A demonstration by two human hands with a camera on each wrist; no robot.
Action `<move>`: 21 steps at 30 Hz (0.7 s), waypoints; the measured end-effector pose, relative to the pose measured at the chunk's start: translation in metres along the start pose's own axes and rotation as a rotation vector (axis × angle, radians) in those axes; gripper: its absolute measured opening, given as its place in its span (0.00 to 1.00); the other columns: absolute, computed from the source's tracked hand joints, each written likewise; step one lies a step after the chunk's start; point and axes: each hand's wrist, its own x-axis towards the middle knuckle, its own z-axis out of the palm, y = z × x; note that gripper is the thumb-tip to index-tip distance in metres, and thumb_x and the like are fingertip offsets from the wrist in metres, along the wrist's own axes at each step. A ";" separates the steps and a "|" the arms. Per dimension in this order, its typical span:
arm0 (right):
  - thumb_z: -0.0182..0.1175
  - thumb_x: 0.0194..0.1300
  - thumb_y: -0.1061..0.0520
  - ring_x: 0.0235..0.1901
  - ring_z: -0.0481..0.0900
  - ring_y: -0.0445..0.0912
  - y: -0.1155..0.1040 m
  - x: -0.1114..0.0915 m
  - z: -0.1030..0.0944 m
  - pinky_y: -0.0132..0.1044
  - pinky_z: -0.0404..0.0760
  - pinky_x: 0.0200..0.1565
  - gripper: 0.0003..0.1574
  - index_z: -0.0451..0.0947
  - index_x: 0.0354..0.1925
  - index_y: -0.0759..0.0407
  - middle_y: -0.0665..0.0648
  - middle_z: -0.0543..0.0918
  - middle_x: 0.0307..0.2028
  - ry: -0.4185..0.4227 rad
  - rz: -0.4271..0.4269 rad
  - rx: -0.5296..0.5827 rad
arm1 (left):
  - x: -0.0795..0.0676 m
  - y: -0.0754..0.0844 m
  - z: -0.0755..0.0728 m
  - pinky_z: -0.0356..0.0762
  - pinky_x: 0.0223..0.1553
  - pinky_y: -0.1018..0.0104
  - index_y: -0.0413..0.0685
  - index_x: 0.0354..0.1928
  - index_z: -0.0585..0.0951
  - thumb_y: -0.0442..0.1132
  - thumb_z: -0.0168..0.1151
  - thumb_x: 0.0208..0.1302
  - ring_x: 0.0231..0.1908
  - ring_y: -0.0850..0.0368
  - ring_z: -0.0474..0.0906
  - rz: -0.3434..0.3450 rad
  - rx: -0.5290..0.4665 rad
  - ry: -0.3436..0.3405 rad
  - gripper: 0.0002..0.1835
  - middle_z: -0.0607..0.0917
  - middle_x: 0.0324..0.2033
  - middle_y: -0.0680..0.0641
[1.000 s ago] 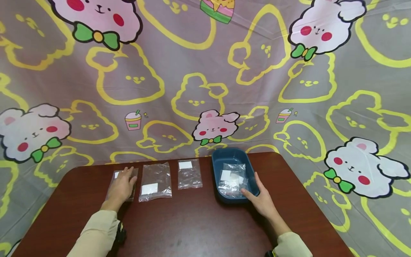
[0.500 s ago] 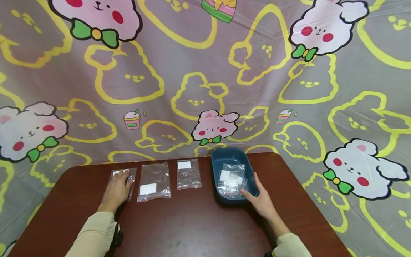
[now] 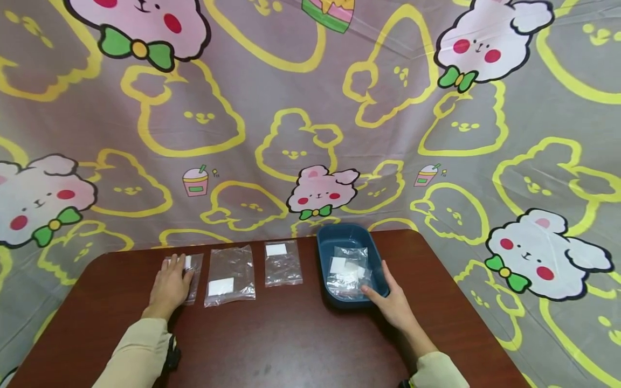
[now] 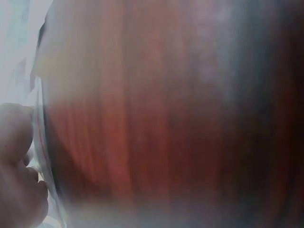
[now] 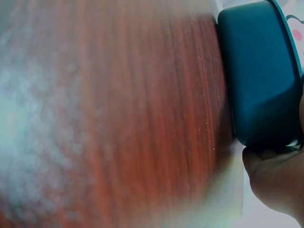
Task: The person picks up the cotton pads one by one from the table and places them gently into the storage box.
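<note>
well left of the blue tray [image 3: 342, 235], the left hand [image 3: 168, 285] lies over the clear bag [image 3: 195, 272] farthest from it, fingers loosely extended; settling that bag seems to call for light, even pressure, since thin film may crease or slide. the right hand [image 3: 395, 302] holds the tray's near right side, thumb over the rim; a gentle grip there should spare the bags inside [image 3: 350, 275] a jolt.
</note>
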 end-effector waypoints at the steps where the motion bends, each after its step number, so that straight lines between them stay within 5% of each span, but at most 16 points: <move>1: 0.69 0.62 0.38 0.76 0.49 0.62 0.000 0.000 0.000 0.66 0.52 0.71 0.64 0.43 0.81 0.50 0.62 0.51 0.78 -0.001 0.002 0.000 | 0.000 -0.001 0.000 0.50 0.67 0.29 0.22 0.70 0.58 0.37 0.49 0.75 0.69 0.20 0.47 -0.002 -0.004 -0.004 0.31 0.55 0.68 0.18; 12: 0.69 0.62 0.37 0.76 0.48 0.62 -0.002 0.000 0.001 0.66 0.52 0.71 0.64 0.42 0.81 0.49 0.61 0.50 0.78 -0.004 0.015 0.000 | -0.004 -0.001 0.001 0.52 0.67 0.29 0.21 0.67 0.64 0.34 0.48 0.75 0.68 0.19 0.50 0.020 -0.019 0.007 0.26 0.59 0.67 0.19; 21: 0.69 0.63 0.38 0.76 0.48 0.62 -0.003 -0.001 -0.001 0.66 0.52 0.71 0.64 0.42 0.81 0.50 0.61 0.50 0.79 -0.011 0.010 0.012 | -0.009 0.000 -0.002 0.64 0.60 0.29 0.27 0.65 0.71 0.32 0.51 0.73 0.67 0.23 0.59 -0.007 -0.015 0.046 0.22 0.67 0.66 0.26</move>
